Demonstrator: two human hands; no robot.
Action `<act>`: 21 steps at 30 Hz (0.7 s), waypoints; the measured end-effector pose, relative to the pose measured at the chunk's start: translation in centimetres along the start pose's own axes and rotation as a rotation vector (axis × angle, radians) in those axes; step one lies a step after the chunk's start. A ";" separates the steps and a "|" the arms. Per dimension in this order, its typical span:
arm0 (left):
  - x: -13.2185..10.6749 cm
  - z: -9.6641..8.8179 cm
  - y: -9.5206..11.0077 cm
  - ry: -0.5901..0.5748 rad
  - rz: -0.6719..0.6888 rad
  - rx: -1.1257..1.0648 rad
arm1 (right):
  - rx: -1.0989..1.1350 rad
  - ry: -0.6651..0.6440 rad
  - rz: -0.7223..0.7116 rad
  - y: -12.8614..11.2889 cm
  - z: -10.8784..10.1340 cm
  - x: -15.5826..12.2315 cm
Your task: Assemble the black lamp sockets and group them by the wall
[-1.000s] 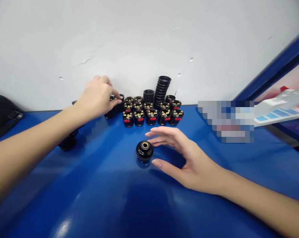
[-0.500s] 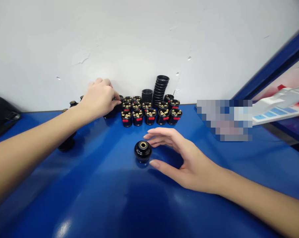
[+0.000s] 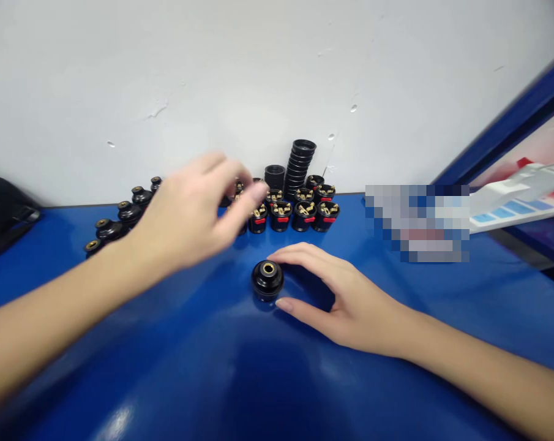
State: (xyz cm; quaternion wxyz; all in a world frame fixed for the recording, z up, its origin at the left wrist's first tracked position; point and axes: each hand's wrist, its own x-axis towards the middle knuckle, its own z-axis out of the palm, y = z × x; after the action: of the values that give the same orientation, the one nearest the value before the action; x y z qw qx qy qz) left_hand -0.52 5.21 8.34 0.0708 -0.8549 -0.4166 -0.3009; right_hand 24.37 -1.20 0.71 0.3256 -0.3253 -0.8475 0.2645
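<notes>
1. on the blue table (image 3: pixel 180 343), one black cap (image 3: pixel 267 285) stands with nothing fitted on it.
2. right hand (image 3: pixel 357 306): curved wide beside it.
3. left hand (image 3: pixel 198 211): blurred, cannot tell.
4. terminal cores (image 3: pixel 281 217) stand separate behind.

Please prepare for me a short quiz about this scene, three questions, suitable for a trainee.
1. Which hand is nearer the lone black part with the brass-coloured hole?
2. True or false: the tall ribbed stack stands left of the short black cylinder.
3. Fill in: the front-row sockets show ____ tabs.

Key:
1. The right hand.
2. False; the tall ribbed stack stands right of the short black cylinder.
3. Red.
</notes>
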 end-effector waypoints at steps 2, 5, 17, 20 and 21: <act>-2.1 0.0 2.7 -0.103 0.161 0.015 | -0.017 -0.007 -0.016 0.1 0.1 0.0; -4.8 1.3 4.9 -0.108 0.329 0.130 | -0.034 -0.046 -0.037 0.2 0.3 0.0; -6.4 3.4 5.3 0.036 0.118 -0.157 | 0.005 -0.072 -0.085 -0.4 -0.1 0.0; -6.5 3.7 4.9 0.091 0.183 -0.051 | -0.054 -0.076 -0.160 -0.7 0.2 -0.1; -6.5 3.8 4.8 0.093 0.186 -0.041 | -0.085 -0.075 -0.173 -0.8 0.3 -0.1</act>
State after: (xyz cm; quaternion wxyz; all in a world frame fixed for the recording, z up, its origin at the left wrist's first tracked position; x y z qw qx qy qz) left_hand 1.73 -0.82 2.12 0.1000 -0.8762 -0.3254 -0.3411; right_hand 23.93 -1.86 1.00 0.3013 -0.2543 -0.8945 0.2109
